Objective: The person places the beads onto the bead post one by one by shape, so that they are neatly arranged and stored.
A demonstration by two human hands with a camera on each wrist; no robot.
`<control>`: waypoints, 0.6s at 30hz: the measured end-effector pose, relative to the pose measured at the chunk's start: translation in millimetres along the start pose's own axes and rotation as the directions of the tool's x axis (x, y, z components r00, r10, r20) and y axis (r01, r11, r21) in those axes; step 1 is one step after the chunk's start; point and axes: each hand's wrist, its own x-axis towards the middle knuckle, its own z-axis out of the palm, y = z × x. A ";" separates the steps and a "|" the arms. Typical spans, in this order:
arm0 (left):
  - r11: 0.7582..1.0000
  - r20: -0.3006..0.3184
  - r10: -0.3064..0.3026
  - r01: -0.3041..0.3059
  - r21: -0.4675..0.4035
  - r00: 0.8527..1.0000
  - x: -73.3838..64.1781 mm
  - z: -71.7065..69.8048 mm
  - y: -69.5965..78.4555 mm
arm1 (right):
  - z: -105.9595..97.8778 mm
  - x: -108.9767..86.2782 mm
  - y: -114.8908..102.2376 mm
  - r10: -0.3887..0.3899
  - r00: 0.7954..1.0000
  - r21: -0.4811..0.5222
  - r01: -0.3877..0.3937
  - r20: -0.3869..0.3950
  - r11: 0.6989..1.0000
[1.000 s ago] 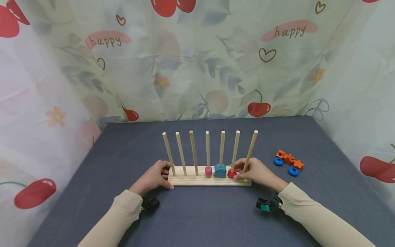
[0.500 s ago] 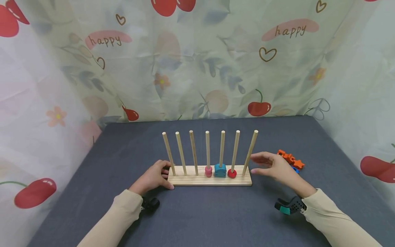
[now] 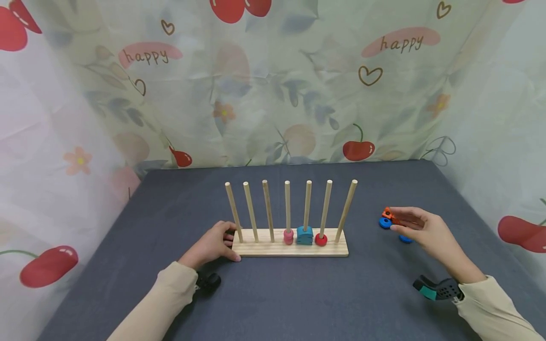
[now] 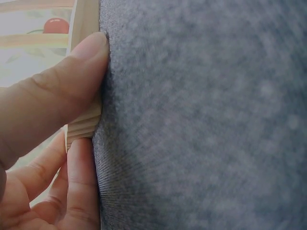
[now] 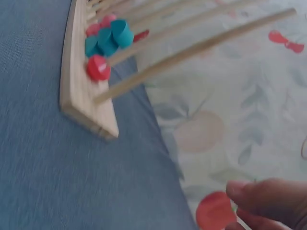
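A dark worktop (image 3: 281, 293) carries the wooden pegboard (image 3: 268, 252), which runs rightward from the left hand (image 3: 214, 242), whose thumb and fingers pinch its end. The right hand (image 3: 431, 233), well apart from it, is spread at some orange pieces (image 3: 386, 212); contact cannot be told. Between the hands, pegs (image 3: 287, 203) carry a teal stack (image 3: 304, 236), a pink stack (image 3: 288, 237) and a red piece (image 3: 321, 240); two blue rings (image 3: 385, 223) lie near the right hand

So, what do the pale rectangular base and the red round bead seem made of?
Pale rectangular base: apparently bare wood, matte; grain lines show at its left end. Red round bead: painted wood or plastic, I cannot tell; its smooth surface shines slightly.
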 end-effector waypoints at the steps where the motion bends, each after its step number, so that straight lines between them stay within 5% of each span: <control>1: 1.000 -0.001 0.000 0.000 0.000 1.000 0.0 0.2 0.1 | -2.3 -1.7 3.6 0.015 1.000 -0.019 -0.015 -0.011 1.000; 6: 1.000 -0.001 -0.005 0.005 0.000 1.000 0.1 0.6 -0.1 | -7.3 -8.1 20.3 0.078 0.996 -0.122 -0.084 -0.054 0.989; 18: 1.000 -0.004 -0.018 0.018 0.010 1.000 0.3 0.9 0.5 | -3.1 -7.9 50.1 0.163 0.986 -0.178 -0.164 -0.021 0.970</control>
